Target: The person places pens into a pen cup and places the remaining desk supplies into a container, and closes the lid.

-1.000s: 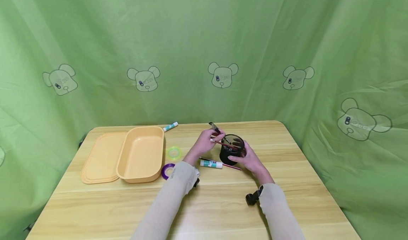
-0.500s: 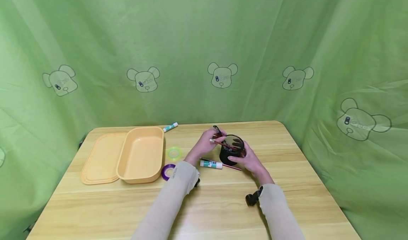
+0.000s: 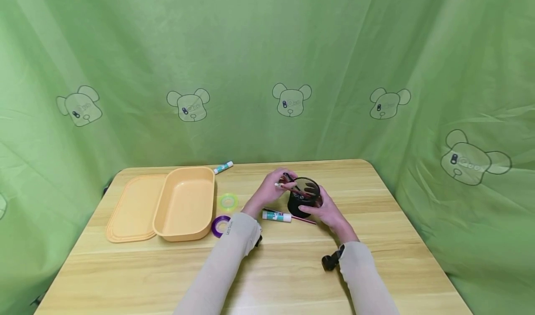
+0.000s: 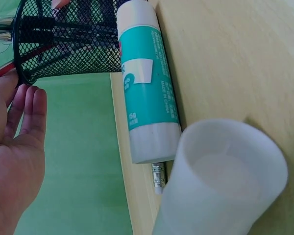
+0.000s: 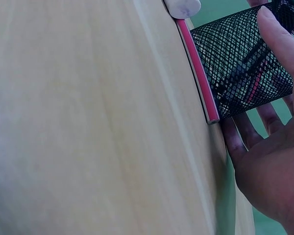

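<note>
My right hand (image 3: 328, 210) grips a black mesh pen cup (image 5: 255, 58) round its side, with thumb and fingers on opposite sides. Several pens (image 4: 36, 29) stand in the cup, their ends past the rim. My left hand (image 3: 269, 189) is at the rim, pinching a red pencil (image 3: 286, 187) that leans over the edge into the cup. In the left wrist view its other fingers extend below the rim. A black pen (image 3: 289, 178) slants into the cup beside the left fingers. In front of the cup lie a teal-and-white glue stick (image 4: 147, 81) and another red pencil (image 5: 198, 68).
An open orange box (image 3: 185, 203) stands at left, its lid (image 3: 133, 208) beside it. Yellow-green tape (image 3: 228, 202) and purple tape (image 3: 218, 226) lie near the box. Another glue stick (image 3: 223, 167) lies farther back. A white open-ended cylinder (image 4: 225, 181) fills the left wrist view's foreground.
The black pen has slid down and right, deeper into the cup. The left hand has moved slightly toward the cup; the right hand and cup have stayed almost still.
</note>
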`<state>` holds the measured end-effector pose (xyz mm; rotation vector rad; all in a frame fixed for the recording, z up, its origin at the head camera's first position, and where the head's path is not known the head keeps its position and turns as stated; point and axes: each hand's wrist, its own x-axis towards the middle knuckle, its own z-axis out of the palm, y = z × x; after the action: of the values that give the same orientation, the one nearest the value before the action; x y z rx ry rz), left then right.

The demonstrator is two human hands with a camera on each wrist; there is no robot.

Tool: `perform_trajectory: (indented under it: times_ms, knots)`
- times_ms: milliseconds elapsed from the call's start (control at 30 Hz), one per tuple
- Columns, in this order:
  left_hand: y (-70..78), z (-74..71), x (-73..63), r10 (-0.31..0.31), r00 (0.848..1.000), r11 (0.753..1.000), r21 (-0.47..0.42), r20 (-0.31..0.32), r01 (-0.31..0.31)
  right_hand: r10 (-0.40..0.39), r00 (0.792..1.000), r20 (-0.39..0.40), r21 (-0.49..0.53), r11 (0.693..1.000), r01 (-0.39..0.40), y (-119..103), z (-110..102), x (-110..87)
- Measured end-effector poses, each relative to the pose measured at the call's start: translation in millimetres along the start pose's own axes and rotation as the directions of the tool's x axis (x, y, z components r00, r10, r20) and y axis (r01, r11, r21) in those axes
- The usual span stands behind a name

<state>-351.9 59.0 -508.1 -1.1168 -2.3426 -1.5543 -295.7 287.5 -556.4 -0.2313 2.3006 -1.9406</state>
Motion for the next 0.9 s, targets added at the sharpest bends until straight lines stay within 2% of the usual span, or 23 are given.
perform_trajectory:
  times_ms: [167,300,633,900]
  knots:
    - [-1.3,-0.4,-0.2,0.006,1.000,1.000,-0.009,-0.001,-0.006,-0.004,1.000,-0.002,0.007,1.000,0.004,0.3,0.6,0.9]
    - [-3.2,-1.9,-0.5,-0.014,1.000,0.999,-0.034,0.007,0.015,-0.005,1.000,-0.003,0.006,1.000,0.005,-0.2,1.0,1.0]
    - [-6.8,-8.0,-1.9,-0.138,0.990,0.988,-0.059,0.041,0.140,0.012,1.000,-0.009,-0.013,1.000,-0.012,-1.0,1.6,-0.3]
    - [-2.5,-22.1,-8.8,-0.217,0.976,0.972,-0.080,0.034,0.219,0.029,0.999,-0.021,-0.026,0.999,-0.029,-0.4,0.9,-1.1]
